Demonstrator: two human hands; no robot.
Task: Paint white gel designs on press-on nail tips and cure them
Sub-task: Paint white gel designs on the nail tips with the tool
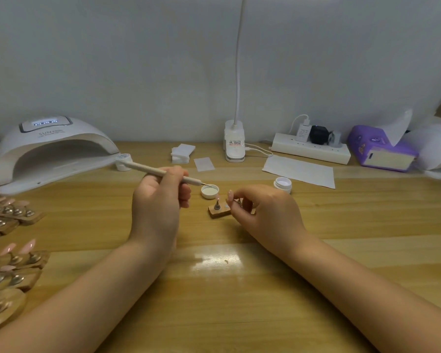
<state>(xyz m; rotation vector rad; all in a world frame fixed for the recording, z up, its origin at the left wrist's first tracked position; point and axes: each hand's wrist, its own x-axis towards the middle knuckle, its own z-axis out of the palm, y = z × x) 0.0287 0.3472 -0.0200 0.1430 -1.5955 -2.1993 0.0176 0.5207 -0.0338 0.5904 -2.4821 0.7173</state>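
The glossy yellow-brown wooden tabletop (239, 289) carries a white domed curing lamp (51, 151), rows of wooden nail-tip stands (13, 261), a small round white gel lid (209, 191), a white power strip (311, 149) and a purple tissue pack (380, 151).

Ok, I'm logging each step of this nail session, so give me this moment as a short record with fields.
left hand: left hand holds the brush pen in a pencil grip
brush tip: at the open white gel pot
right hand: right hand pinches a nail tip over the wooden stand
cure lamp: nail lamp far left, display lit
stage: loading gel, not yet curing
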